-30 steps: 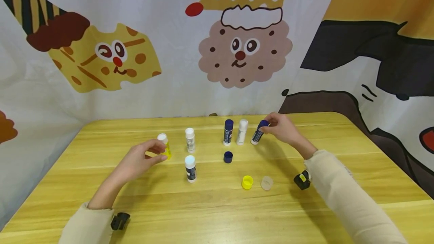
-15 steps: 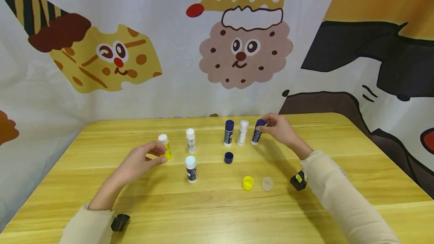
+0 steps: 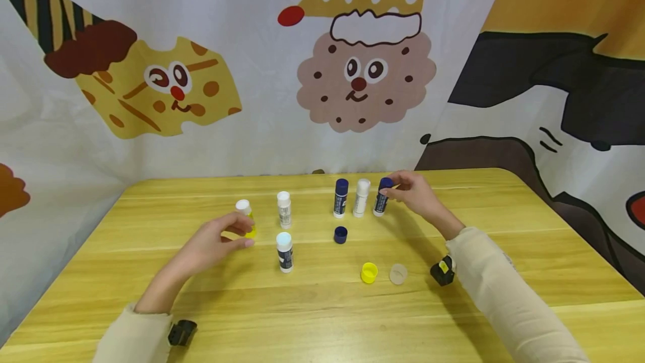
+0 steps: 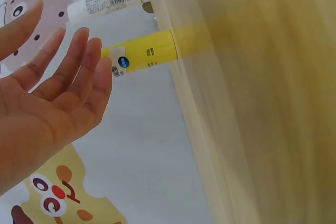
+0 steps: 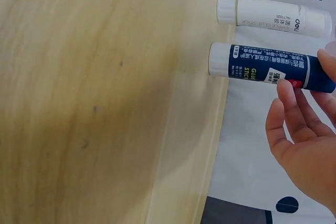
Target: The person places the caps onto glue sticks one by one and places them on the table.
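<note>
My right hand [image 3: 415, 195] pinches the cap of a navy glue stick [image 3: 381, 205] that stands upright at the back right. In the right wrist view, thumb and fingers meet around the cap end of that glue stick [image 5: 268, 69]. To its left are a white glue stick [image 3: 360, 199] and another navy one [image 3: 340, 199]. My left hand [image 3: 209, 242] is held in front of a yellow glue stick with a white top [image 3: 244, 207], partly hiding it. In the left wrist view its fingers are loosely spread, overlapping the yellow glue stick [image 4: 149, 51] without curling around it.
A white glue stick [image 3: 284, 210] and a navy one with a pale top [image 3: 285, 254] stand near the middle of the wooden table [image 3: 302, 318]. Loose caps lie in front: navy [image 3: 340, 234], yellow [image 3: 369, 273] and clear [image 3: 398, 274]. A printed cloth [image 3: 252, 150] hangs behind.
The navy glue stick in my right hand has gone from tilted to upright, and that hand has shifted slightly left. My left hand has drifted a little right and its thumb sits lower.
</note>
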Demonstrator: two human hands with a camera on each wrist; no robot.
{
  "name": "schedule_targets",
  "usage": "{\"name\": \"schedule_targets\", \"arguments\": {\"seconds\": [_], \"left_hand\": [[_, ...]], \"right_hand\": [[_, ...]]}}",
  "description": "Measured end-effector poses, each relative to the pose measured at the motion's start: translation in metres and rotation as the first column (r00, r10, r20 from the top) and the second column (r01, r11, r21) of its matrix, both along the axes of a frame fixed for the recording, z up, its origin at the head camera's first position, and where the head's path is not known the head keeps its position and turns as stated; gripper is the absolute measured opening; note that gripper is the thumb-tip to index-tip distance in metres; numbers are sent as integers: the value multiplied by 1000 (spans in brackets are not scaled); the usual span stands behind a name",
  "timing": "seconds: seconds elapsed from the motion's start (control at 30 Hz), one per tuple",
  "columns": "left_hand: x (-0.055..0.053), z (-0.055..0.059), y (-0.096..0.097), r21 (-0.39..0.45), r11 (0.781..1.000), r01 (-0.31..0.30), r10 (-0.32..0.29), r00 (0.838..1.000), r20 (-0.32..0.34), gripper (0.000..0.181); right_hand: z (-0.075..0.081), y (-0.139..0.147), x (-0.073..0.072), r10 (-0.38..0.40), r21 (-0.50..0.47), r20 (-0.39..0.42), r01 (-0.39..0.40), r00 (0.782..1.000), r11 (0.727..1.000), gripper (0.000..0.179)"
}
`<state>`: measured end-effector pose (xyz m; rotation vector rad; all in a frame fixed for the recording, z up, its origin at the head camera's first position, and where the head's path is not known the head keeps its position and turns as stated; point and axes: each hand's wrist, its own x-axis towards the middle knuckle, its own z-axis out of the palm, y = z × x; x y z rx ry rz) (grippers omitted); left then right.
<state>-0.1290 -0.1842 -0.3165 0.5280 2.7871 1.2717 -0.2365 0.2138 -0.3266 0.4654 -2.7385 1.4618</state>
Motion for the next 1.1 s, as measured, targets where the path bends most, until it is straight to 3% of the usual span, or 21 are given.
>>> {"name": "schedule_targets", "arguments": {"seconds": [0.6, 0.9, 1.1], "left_hand": [[-2, -7, 12, 56, 996, 72, -75, 996, 52, 34], [-1, -1, 14, 45, 997, 70, -72, 996, 52, 34], [-3, 0, 7, 25, 999, 38, -39, 998, 42, 33]], "right_hand": [[4, 9, 7, 5, 1, 21, -5, 1000, 1000, 30], [11, 13, 13, 3, 22, 25, -4, 1000, 1000, 33], [16, 17, 18, 6, 27, 10, -6, 1000, 1000, 35]]}}
